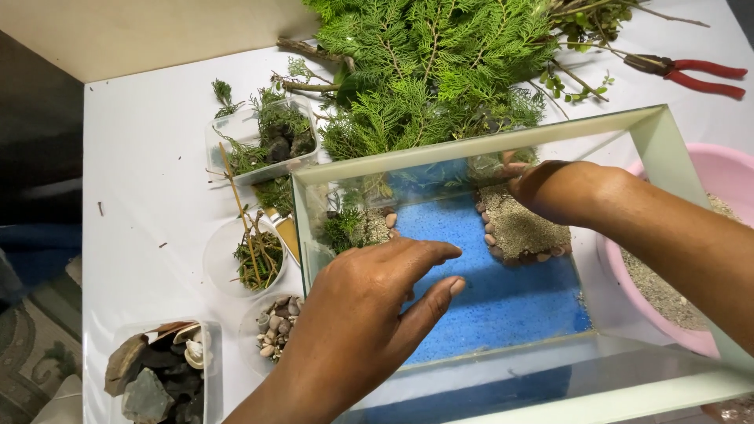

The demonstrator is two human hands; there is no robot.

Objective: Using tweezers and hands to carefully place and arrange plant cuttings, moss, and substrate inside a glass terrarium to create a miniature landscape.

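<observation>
Left hand: open, holding nothing, fingers spread low over the blue sand inside the glass tank
Right hand: reaches over the far wall, palm down on the tan sand patch, fingers flat; nothing seems held, though the fingertips are partly hidden
Sand patch: far right corner of the tank floor, edged by a row of pebbles where it meets the blue
Moss clump: far left corner, beside 1 loose pebble
Doing it well: press lightly and evenly, I judge, so tan grains stay behind the pebble row and off the blue
Left hand's part: better kept off the blue layer, since prints would show
Nearby: pink bowl of tan sand at right, pebble cup, rock tub, greenery, red pliers
</observation>
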